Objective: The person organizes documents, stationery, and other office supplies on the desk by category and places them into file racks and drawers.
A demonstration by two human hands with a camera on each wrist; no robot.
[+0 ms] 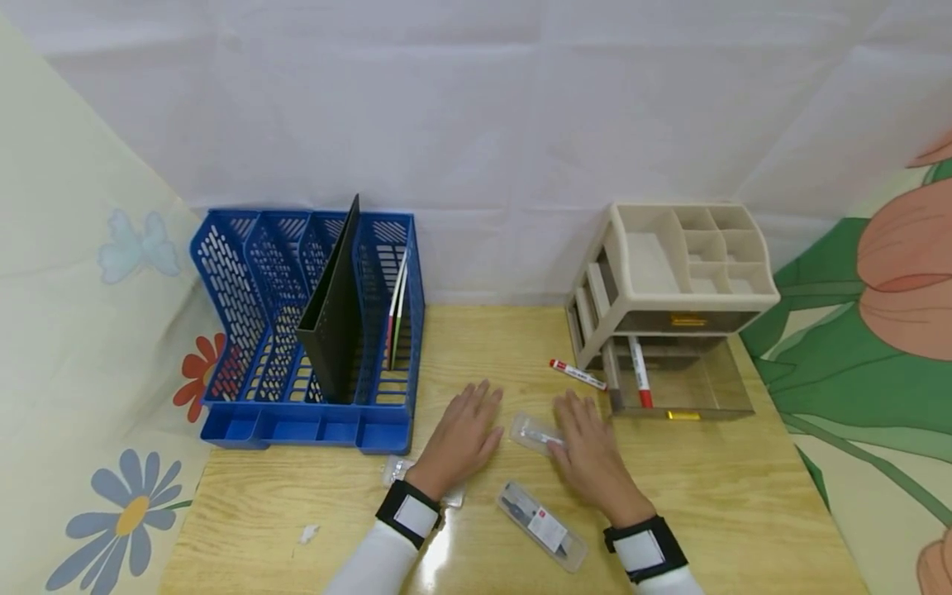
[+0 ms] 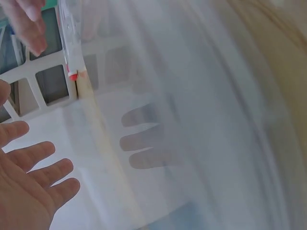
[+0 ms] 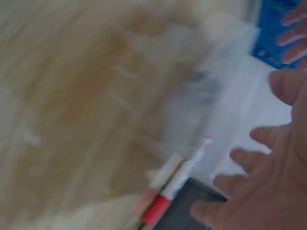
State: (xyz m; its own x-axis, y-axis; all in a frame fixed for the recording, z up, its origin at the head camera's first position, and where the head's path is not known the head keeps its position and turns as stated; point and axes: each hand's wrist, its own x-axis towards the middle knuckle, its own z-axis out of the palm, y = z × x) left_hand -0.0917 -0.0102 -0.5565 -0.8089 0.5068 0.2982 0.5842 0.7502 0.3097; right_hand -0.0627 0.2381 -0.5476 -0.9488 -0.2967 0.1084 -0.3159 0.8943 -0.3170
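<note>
My left hand (image 1: pixel 461 434) is open above the table in the head view, fingers straight, with nothing in it. Under its wrist a small clear package (image 1: pixel 397 469) shows in part. To the right, my right hand (image 1: pixel 591 459) is open too, its thumb overlapping the end of a clear plastic case (image 1: pixel 534 433). A second clear case (image 1: pixel 541 526), with a dark pen-like item and a white label inside, lies nearer the front between the wrists. Beyond the right fingertips is a red-and-white marker (image 1: pixel 578 374). In the right wrist view, spread fingers (image 3: pixel 256 158) are empty.
A blue file rack (image 1: pixel 308 426) at left holds a black folder (image 1: pixel 335 330) and thin white-edged folders (image 1: pixel 397 310). At right stands a beige organizer (image 1: pixel 625 248); its lower drawer (image 1: pixel 699 384) is pulled out with another marker (image 1: pixel 640 372) inside. A white scrap (image 1: pixel 308 533) lies front left.
</note>
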